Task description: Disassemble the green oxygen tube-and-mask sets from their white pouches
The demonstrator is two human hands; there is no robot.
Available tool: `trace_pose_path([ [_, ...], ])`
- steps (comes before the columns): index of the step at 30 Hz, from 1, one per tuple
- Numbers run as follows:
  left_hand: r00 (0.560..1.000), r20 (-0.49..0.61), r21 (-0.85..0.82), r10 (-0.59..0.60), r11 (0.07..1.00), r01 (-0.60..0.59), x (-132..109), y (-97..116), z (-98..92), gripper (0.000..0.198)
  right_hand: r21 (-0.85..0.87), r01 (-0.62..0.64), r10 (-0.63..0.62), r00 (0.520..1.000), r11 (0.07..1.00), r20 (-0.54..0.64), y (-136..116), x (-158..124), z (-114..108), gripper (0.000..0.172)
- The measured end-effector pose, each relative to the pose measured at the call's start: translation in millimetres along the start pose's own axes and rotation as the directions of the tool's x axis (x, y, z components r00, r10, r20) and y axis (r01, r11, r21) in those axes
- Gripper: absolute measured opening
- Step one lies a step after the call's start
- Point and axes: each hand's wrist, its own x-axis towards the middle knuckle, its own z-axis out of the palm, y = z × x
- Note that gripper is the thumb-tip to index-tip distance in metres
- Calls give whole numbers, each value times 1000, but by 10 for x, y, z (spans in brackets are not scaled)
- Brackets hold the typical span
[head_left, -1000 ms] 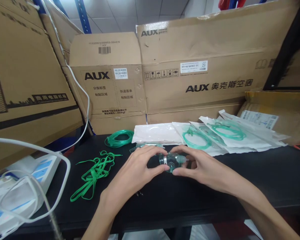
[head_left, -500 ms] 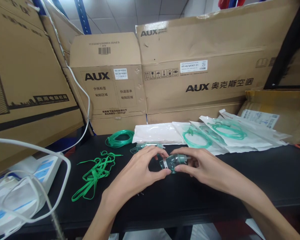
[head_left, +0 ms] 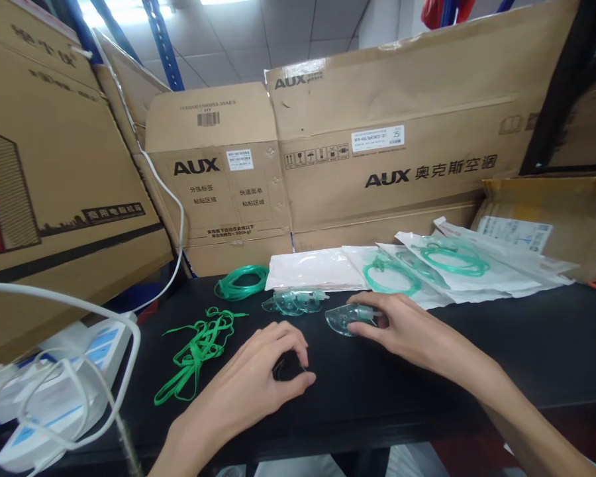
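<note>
My right hand (head_left: 395, 321) pinches a clear green-tinted oxygen mask (head_left: 342, 320) by its connector end, just above the black table. To its left, my left hand (head_left: 271, 368) hovers low over the tabletop. Its fingers are curled, with a gap between thumb and forefinger tips, and I make out nothing firmly held there. More clear mask pieces (head_left: 298, 301) lie together behind my hands. Left of my left hand sits a tangled green elastic strap (head_left: 198, 351). Coiled green tubing (head_left: 242, 283) rests farther back.
White packets (head_left: 318, 268) and clear-fronted pouches with green tubing (head_left: 454, 260) line the table's back. Large cardboard boxes (head_left: 328, 192) stand behind them. At the left are a white power strip (head_left: 74, 397) and a looping white cable (head_left: 138, 344).
My left hand has let go of the mask and moved down and left. A pale strip seen on the mask earlier no longer shows there. My right hand still holds the mask.
</note>
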Motion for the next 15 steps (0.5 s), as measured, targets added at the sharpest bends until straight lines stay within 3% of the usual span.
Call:
trace_pose_path([
  [7, 995, -1, 141, -101, 985, 100, -234, -113, 32, 16, 37, 40, -42, 998, 999, 53, 42, -35, 12, 47],
  [15, 993, -44, 164, -108, 980, 114, -354, -174, -13, 17, 107, 30, -41, 994, 994, 104, 26, -107, 82, 43],
])
